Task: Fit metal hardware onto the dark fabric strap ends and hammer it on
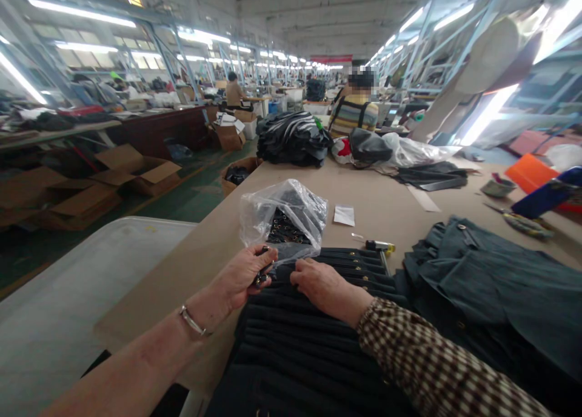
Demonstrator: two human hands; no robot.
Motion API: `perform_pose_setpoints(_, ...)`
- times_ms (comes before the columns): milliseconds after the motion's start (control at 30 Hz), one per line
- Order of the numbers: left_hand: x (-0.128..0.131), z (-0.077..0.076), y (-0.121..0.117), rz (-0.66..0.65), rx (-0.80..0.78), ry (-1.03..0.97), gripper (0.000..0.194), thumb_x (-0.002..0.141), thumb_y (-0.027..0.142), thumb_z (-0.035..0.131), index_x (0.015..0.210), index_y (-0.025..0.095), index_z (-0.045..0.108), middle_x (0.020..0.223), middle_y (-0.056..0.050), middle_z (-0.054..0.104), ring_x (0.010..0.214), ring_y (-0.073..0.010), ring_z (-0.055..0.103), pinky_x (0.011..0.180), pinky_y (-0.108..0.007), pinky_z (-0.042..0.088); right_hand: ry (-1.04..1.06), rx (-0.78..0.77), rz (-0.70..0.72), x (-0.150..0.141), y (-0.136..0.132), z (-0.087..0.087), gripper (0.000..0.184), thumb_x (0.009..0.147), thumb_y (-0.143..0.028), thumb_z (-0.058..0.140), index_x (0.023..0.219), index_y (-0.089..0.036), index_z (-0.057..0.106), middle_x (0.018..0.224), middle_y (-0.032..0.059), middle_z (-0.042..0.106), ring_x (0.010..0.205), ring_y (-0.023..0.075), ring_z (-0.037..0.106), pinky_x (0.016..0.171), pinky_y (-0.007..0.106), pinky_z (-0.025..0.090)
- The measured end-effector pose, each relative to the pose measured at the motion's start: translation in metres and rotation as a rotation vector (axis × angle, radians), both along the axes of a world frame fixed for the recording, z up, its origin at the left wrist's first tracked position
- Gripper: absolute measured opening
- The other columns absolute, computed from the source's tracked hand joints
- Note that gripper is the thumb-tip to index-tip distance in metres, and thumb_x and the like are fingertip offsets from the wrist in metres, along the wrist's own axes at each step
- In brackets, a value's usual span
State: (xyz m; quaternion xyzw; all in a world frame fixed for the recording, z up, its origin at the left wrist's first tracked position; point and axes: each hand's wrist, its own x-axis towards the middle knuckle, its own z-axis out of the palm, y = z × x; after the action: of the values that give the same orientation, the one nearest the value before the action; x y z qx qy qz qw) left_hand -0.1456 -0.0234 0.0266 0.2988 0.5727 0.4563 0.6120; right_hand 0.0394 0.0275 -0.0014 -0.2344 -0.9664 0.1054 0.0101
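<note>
Our left hand (pixel 245 273) curls round small metal fittings (pixel 262 278), which could spill onto the dark cloth (pixel 304 338) beneath if its fingers slacken, while our right hand (pixel 324 285) bends beside it, its hold hidden.

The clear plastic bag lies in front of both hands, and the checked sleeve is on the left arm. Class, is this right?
The sleeve's side is wrong: in the head view, the checked sleeve is on the right arm. The clear plastic bag does lie in front of the left hand and right hand.
</note>
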Motion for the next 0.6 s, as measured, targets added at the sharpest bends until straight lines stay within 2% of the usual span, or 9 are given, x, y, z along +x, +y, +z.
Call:
perform_pose_setpoints(67, 0.006, -0.004, 0.001, -0.037, -0.019, 0.090, 0.047, 0.060, 0.054, 0.077, 0.076, 0.020, 0.049, 0.048, 0.011, 0.042, 0.030, -0.0045, 0.039, 0.025, -0.012, 0.014, 0.049, -0.026, -0.051, 0.006, 0.004, 0.004, 0.012, 0.089, -0.017, 0.050, 0.091, -0.018, 0.062, 0.093, 0.0068, 0.061, 0.086, 0.0171, 0.057, 0.072, 0.026, 0.044)
perform_pose_setpoints(133, 0.016, -0.006, 0.005, -0.097, -0.040, 0.194, 0.045, 0.061, 0.056, 0.075, 0.077, 0.020, 0.053, 0.050, 0.010, 0.043, 0.031, -0.0049, 0.040, 0.026, -0.012, 0.014, 0.109, -0.106, -0.169, 0.019, 0.011, 0.012, 0.013, 0.090, -0.021, 0.049, 0.093, -0.019, 0.061, 0.083, 0.0038, 0.063, 0.077, 0.0148, 0.057, 0.068, 0.024, 0.042)
perform_pose_setpoints(267, 0.054, 0.002, 0.021, -0.177, -0.012, 0.262, 0.037, 0.067, 0.048, 0.073, 0.088, 0.020, 0.064, 0.054, 0.008, 0.049, 0.035, -0.0042, 0.041, 0.031, -0.014, 0.022, 0.309, -0.473, -0.452, 0.058, 0.036, 0.029, 0.012, 0.086, -0.023, 0.050, 0.091, -0.018, 0.060, 0.058, -0.0043, 0.057, 0.049, 0.0079, 0.047, 0.048, 0.019, 0.034)
perform_pose_setpoints(367, 0.089, 0.008, 0.040, -0.216, 0.063, 0.242, 0.028, 0.074, 0.037, 0.069, 0.095, 0.018, 0.067, 0.054, 0.006, 0.053, 0.036, -0.0045, 0.040, 0.034, -0.016, 0.027, 0.430, -0.720, -0.535, 0.087, 0.060, 0.040, 0.010, 0.084, -0.023, 0.049, 0.086, -0.017, 0.058, 0.048, -0.0084, 0.048, 0.037, 0.0052, 0.038, 0.039, 0.017, 0.028)
perform_pose_setpoints(467, 0.116, 0.008, 0.063, -0.235, 0.134, 0.273, 0.019, 0.079, 0.030, 0.063, 0.090, 0.016, 0.067, 0.055, 0.005, 0.055, 0.039, -0.0052, 0.042, 0.036, -0.017, 0.027, 0.468, -0.796, -0.562, 0.106, 0.078, 0.046, 0.009, 0.083, -0.020, 0.048, 0.080, -0.016, 0.056, 0.049, -0.0078, 0.050, 0.036, 0.0049, 0.041, 0.038, 0.016, 0.031)
perform_pose_setpoints(600, 0.133, 0.002, 0.087, -0.260, 0.140, 0.341, 0.014, 0.079, 0.030, 0.062, 0.076, 0.016, 0.064, 0.049, 0.006, 0.048, 0.037, -0.0049, 0.038, 0.036, -0.018, 0.024, 0.467, -0.799, -0.589, 0.118, 0.093, 0.042, 0.009, 0.084, -0.018, 0.047, 0.080, -0.015, 0.055, 0.049, -0.0067, 0.053, 0.038, 0.0056, 0.046, 0.040, 0.017, 0.036)
